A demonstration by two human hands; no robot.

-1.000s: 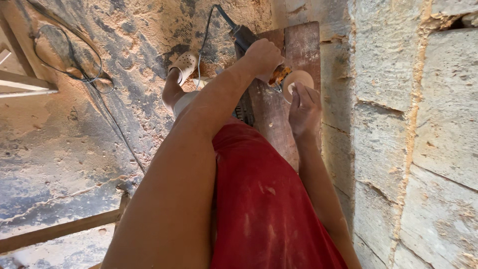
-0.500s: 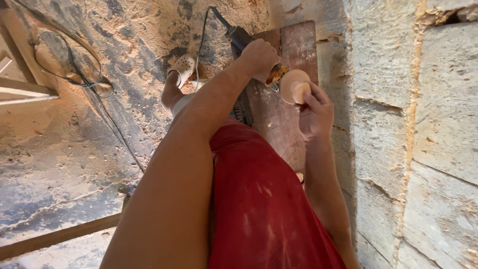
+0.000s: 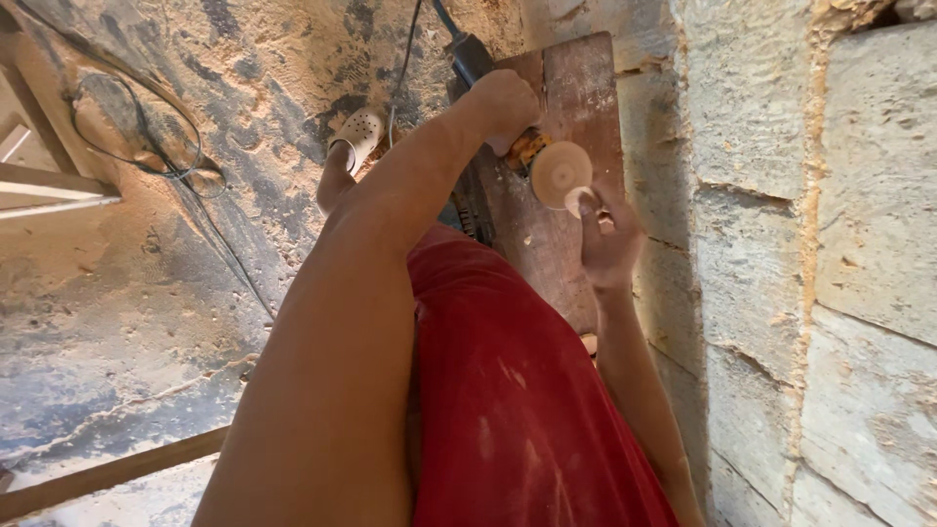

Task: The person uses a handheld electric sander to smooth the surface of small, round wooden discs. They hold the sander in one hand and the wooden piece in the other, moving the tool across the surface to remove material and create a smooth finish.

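My left hand (image 3: 503, 98) grips the body of a dark corded power sander (image 3: 471, 57), held over a reddish-brown wooden board (image 3: 576, 88). A round tan sanding disc (image 3: 559, 173) sits on the tool's head, facing up towards me. Just below the disc, my right hand (image 3: 607, 244) pinches its lower edge with the fingertips. My left arm and a red garment (image 3: 508, 390) fill the middle of the view and hide the board's near end.
A rough block wall (image 3: 810, 195) stands close on the right. The floor is covered in sawdust. My foot in a pale perforated clog (image 3: 358, 130) rests left of the board. A coil of black cable (image 3: 137, 137) and wooden battens (image 3: 107, 473) lie on the left.
The disc has turned from under my right palm to face upward, and my right hand has slid down to its lower edge. The view has shifted slightly.
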